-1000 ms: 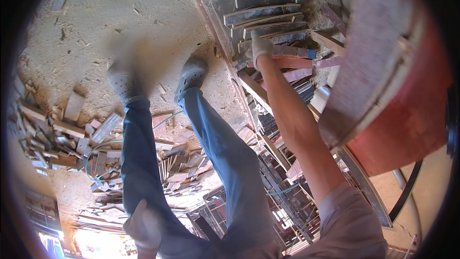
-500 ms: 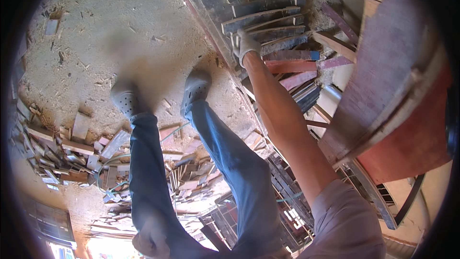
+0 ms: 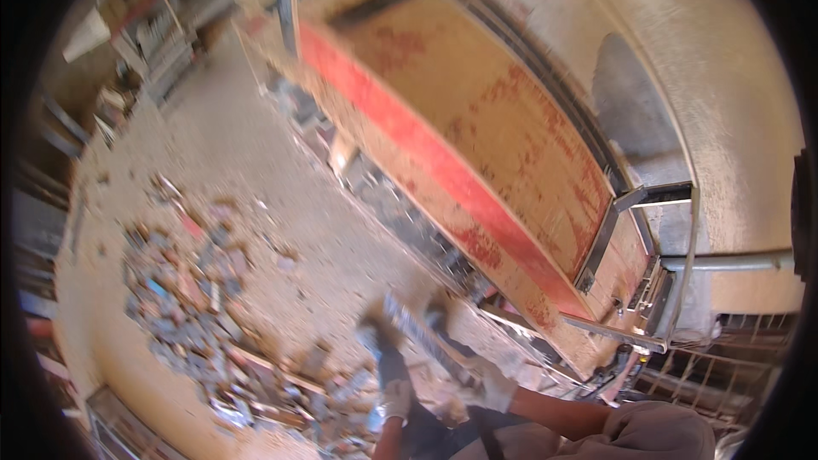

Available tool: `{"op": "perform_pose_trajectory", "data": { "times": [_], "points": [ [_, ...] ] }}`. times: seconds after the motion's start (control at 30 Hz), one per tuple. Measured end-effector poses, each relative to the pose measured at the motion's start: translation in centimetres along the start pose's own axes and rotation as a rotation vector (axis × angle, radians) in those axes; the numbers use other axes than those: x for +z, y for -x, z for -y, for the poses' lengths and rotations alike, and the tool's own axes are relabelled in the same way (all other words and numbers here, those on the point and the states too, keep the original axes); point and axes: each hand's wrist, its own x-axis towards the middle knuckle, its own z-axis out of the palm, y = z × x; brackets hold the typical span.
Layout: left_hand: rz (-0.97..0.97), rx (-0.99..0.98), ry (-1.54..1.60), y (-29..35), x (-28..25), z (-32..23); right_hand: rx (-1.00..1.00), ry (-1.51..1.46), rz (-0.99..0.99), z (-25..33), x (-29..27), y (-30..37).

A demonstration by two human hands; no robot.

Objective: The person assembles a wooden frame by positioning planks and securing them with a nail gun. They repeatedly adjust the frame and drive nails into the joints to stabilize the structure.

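My right hand [image 3: 496, 385], in a pale glove, is closed round one end of a long narrow grey strip of wood [image 3: 422, 330]. The strip slants up and left from the hand, in front of my lower legs; motion smears its edges. My left hand [image 3: 395, 400], also gloved, is low by my left leg [image 3: 392, 364]. Its fingers are too blurred to make out, and I see nothing plainly held in it.
To the right is a large wooden bench [image 3: 477, 119] with a worn tan top and red edge. A heap of wood offcuts [image 3: 192, 290] covers the floor [image 3: 256, 153] at left. Metal racks [image 3: 724, 366] are at lower right, below a horizontal pipe [image 3: 733, 261].
My view has swung up, bringing the bench top into sight. My right hand has come back from the row of dark strips on the floor toward my body, with a strip in it.
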Motion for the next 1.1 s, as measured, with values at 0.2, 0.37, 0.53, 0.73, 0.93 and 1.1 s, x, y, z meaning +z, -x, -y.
{"op": "perform_pose_trajectory", "data": {
  "times": [0.2, 0.37, 0.53, 0.73, 0.93, 1.1],
  "points": [
    [0.122, 0.009, 0.409, -6.4, -16.6, -10.5, -0.202, 0.001, 0.294, 3.7, 9.6, 11.4],
    [0.001, 0.009, 0.264, -15.5, -31.2, -14.6, -0.875, 0.276, 0.397, 18.3, 21.1, 7.2],
    [-0.184, -0.029, 0.523, -19.0, -44.7, -18.4, -0.764, 0.110, 0.033, 30.2, 27.3, 1.0],
    [-0.402, -0.072, 0.392, -18.5, -54.0, -11.8, -0.913, -0.246, -0.212, 32.2, 22.5, -5.1],
    [-0.233, -0.191, -0.383, -22.2, -59.3, -12.1, -1.098, -0.495, -0.990, 36.7, 15.7, -5.4],
    [-0.196, -0.040, -0.385, -36.8, -69.3, -18.6, -0.939, -0.288, -1.152, 29.1, 27.4, -11.5]
  ]
}}
